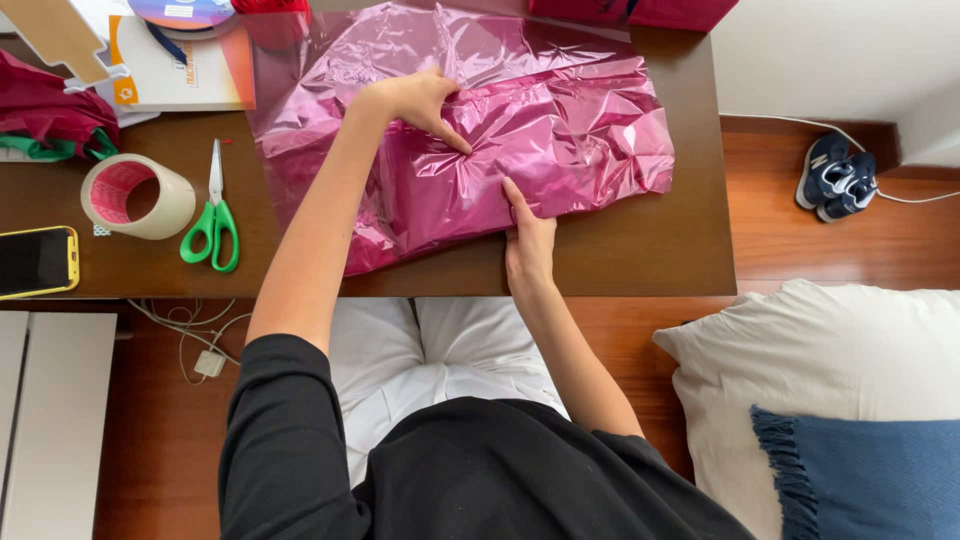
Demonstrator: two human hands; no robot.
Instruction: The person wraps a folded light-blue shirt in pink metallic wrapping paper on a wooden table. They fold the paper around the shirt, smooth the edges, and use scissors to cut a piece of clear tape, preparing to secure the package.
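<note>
Table (pixel 640 260): we keep the pink wrapping sheet (pixel 560 120) flat across its middle, toward the far edge.
Left hand (pixel 420 100): we press flat on the fold.
Right hand (pixel 528 240): open, fingertips pinning the sheet's near edge; smooth creases outward.

One pink sheet (pixel 560 120), one scissors (pixel 213 215), one tape roll (pixel 138 196), one phone (pixel 37 261), two shoes (pixel 838 178).

Green-handled scissors (pixel 212 214) beside tape roll (pixel 137 196), phone (pixel 37 261) near desk edge.
</note>
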